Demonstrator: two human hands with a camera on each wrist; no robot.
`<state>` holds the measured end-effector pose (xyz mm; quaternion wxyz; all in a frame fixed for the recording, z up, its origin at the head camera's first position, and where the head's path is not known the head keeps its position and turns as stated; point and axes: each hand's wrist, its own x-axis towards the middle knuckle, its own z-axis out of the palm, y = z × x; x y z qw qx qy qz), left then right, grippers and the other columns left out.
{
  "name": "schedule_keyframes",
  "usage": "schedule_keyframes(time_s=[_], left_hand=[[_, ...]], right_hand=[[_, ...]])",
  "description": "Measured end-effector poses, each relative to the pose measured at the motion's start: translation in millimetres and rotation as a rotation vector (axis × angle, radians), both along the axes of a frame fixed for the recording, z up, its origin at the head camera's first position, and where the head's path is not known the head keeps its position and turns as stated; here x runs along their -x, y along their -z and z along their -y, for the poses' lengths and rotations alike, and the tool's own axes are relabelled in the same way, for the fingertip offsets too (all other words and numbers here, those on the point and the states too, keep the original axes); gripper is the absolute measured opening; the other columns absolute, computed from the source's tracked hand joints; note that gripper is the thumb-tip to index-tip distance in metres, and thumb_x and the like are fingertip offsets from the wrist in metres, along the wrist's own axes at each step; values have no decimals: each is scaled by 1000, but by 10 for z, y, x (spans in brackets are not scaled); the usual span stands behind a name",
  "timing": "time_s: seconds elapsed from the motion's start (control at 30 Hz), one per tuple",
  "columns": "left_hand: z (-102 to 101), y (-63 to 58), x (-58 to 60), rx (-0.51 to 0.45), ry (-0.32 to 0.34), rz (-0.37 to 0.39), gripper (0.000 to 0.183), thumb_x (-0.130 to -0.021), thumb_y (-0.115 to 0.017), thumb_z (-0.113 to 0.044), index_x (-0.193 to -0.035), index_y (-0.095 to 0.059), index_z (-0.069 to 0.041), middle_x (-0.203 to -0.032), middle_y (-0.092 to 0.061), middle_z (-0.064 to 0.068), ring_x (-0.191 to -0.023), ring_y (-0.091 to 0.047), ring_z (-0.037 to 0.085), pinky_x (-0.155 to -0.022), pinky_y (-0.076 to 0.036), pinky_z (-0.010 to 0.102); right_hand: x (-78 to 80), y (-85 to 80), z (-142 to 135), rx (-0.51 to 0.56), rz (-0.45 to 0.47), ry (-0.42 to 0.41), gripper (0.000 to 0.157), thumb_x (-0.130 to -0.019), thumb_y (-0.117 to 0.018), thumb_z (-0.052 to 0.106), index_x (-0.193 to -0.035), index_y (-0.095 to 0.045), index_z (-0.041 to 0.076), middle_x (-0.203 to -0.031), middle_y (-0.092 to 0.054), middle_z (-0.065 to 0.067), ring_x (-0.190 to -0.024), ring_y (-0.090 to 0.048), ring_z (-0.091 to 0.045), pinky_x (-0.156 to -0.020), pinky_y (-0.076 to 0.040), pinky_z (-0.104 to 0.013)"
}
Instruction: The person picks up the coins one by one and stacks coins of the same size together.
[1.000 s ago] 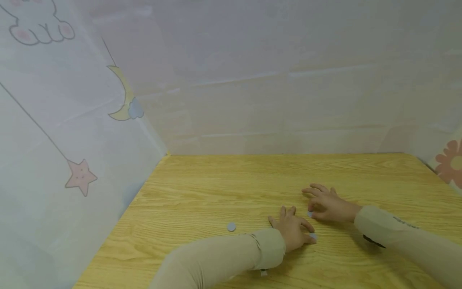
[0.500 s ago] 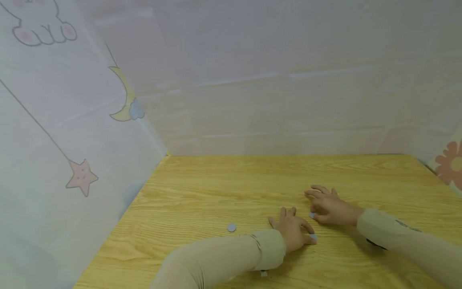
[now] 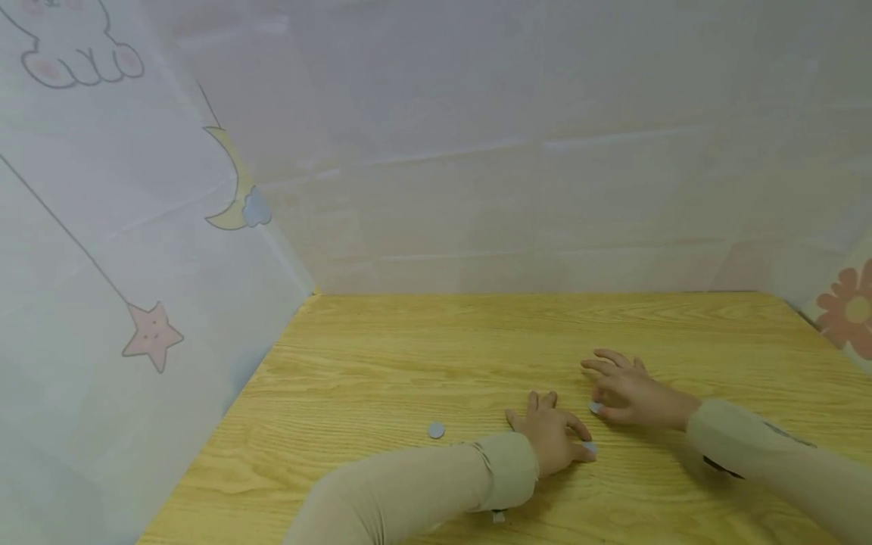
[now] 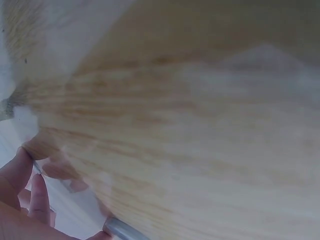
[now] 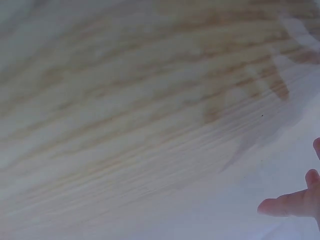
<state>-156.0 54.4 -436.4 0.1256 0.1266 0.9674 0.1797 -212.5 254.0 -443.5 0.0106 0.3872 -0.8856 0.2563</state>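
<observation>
Three small grey-blue discs lie on a wooden table (image 3: 409,348). My left hand (image 3: 550,433) rests flat on the wood, its thumb touching one disc (image 3: 590,448). The left wrist view shows that disc's edge (image 4: 122,231) beside the fingers (image 4: 30,195). Just beyond, my right hand (image 3: 623,387) lies with fingers spread and its thumb on a second disc (image 3: 596,408). In the right wrist view only a fingertip (image 5: 290,204) shows over blurred wood. The third disc (image 3: 436,431) lies alone, left of my left hand. Both arms wear beige sleeves.
Translucent white sheets wall the table on the left, back and right, printed with a moon (image 3: 235,189), a star (image 3: 153,333) and a flower (image 3: 848,310). The table's left edge (image 3: 225,424) runs along the left sheet.
My right hand has slid a little to the right and nearer, with its disc moving under the thumb. The left hand and the loose disc stay put.
</observation>
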Motion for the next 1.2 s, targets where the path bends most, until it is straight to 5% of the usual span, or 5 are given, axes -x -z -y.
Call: schedule_keyframes(time_s=[0.67,0.9,1.2], left_hand=[[26,-93,-54,1,2,-6,21,-77,-74,-52,-95,-73,-42,-151,-37,-7,-143,-26,27,-102,-28,68],[33,-126,-72,-26,-2,8,21,-77,-74,-51,-96,-73,-41,-152,-37,-6,-144,-24,27,-103,-26,68],[24,-106,-58,-2,-5,0,22,-77,-74,-52,-97,-73,-42,-151,-37,-8,-144,-24,26,-103,-28,67]], right_hand=[[-99,-28,-26,61,-59,-22,26,-84,-77,15,-81,-56,31,-134,-48,-32,-127,-24,-58,-76,-12,-89],[-131,-6,-52,71,-75,-32,22,-83,-78,20,-83,-58,31,-134,-49,-29,-140,-19,-37,-75,-13,-89],[-158,23,-20,75,-73,-49,19,-83,-79,23,-81,-60,28,-132,-50,-28,-125,-26,-56,-73,-13,-90]])
